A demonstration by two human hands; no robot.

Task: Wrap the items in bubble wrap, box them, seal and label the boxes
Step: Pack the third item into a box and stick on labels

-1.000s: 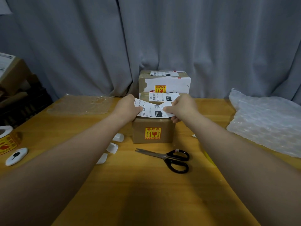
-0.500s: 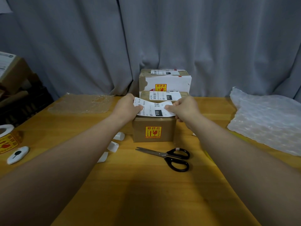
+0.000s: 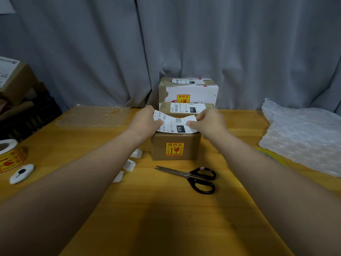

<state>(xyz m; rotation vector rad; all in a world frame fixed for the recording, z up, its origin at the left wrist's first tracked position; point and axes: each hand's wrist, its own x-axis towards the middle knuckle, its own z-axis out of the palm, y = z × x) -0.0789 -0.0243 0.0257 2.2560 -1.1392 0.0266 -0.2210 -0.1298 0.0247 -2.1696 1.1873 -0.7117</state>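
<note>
A small brown cardboard box point(image 3: 175, 146) with an orange fragile sticker on its front stands mid-table. Just above its top I hold a white shipping label point(image 3: 175, 124), curved upward at both ends. My left hand point(image 3: 145, 122) pinches the label's left end and my right hand point(image 3: 208, 122) pinches its right end. Behind it sit a second labelled brown box point(image 3: 186, 108) and a taller white-fronted box point(image 3: 191, 91), each with a label on top.
Black scissors point(image 3: 195, 177) lie in front of the box. White paper scraps point(image 3: 130, 164) lie left of it. Bubble wrap point(image 3: 302, 133) covers the right side; a clear sheet point(image 3: 96, 115) lies back left. A sticker roll point(image 3: 9, 154) and white cutter point(image 3: 21, 173) sit far left.
Both hands have lowered the label slightly and brought it closer to the front box's top. The box and the other items have not moved.
</note>
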